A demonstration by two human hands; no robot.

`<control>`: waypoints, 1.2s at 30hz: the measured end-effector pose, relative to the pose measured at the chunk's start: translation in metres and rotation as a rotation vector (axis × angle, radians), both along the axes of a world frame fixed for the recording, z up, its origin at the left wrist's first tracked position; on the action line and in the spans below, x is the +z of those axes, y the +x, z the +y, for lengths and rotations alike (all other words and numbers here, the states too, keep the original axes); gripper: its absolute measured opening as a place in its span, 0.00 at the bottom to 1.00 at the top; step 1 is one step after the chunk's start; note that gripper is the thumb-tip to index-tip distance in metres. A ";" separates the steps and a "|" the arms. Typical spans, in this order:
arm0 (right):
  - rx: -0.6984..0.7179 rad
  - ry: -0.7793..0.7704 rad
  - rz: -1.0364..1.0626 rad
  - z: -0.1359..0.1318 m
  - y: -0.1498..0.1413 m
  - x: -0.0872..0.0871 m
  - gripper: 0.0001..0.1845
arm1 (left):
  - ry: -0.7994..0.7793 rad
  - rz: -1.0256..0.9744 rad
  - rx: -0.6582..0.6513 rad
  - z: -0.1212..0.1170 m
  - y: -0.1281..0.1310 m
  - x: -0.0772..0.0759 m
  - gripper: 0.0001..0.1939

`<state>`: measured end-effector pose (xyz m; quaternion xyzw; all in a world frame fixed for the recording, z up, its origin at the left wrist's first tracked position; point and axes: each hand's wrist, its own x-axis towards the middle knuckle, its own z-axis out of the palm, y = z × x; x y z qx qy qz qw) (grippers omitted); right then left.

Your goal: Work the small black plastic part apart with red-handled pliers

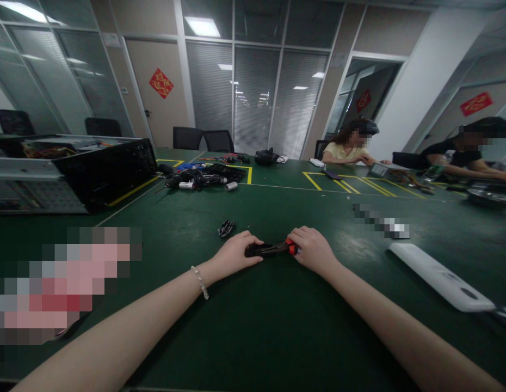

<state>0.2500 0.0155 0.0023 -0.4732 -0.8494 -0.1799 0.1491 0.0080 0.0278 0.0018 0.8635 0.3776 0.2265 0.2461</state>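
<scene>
At the middle of the green table (253, 321), my left hand (232, 255) pinches a small black part (251, 251) between thumb and fingers. What kind of part it is cannot be made out. My right hand (314, 251) is closed round the red handles of a pair of pliers (276, 249), whose dark jaws point left and meet the black part. Whether the jaws grip it or only touch it is too small to tell. Just beyond my left hand lies a little black clump of pieces (226, 228).
An opened black computer case (114, 174) stands at the left. Tangled cables and a drill-like tool (171, 182) lie farther back. A white power strip (440, 275) rests at the right, near a blurred item. Two people (346, 149) sit across the table at the right.
</scene>
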 end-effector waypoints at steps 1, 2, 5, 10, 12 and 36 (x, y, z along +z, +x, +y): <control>-0.003 0.001 0.001 0.000 0.000 0.000 0.12 | -0.001 -0.001 0.001 0.000 0.000 0.000 0.18; -0.005 -0.001 0.001 0.000 0.000 0.000 0.11 | -0.005 -0.003 0.004 0.000 0.000 0.001 0.18; -0.017 -0.010 -0.008 0.000 -0.001 0.000 0.11 | -0.032 -0.001 0.008 -0.001 0.001 0.002 0.18; -0.031 -0.009 -0.012 0.001 -0.001 0.000 0.10 | -0.043 0.006 0.016 -0.001 0.001 0.004 0.18; -0.030 -0.008 -0.009 0.000 -0.002 0.000 0.10 | -0.030 0.007 0.016 -0.001 0.001 0.004 0.18; -0.021 -0.015 -0.024 -0.002 -0.002 0.002 0.08 | -0.045 0.026 0.024 -0.004 0.001 0.008 0.19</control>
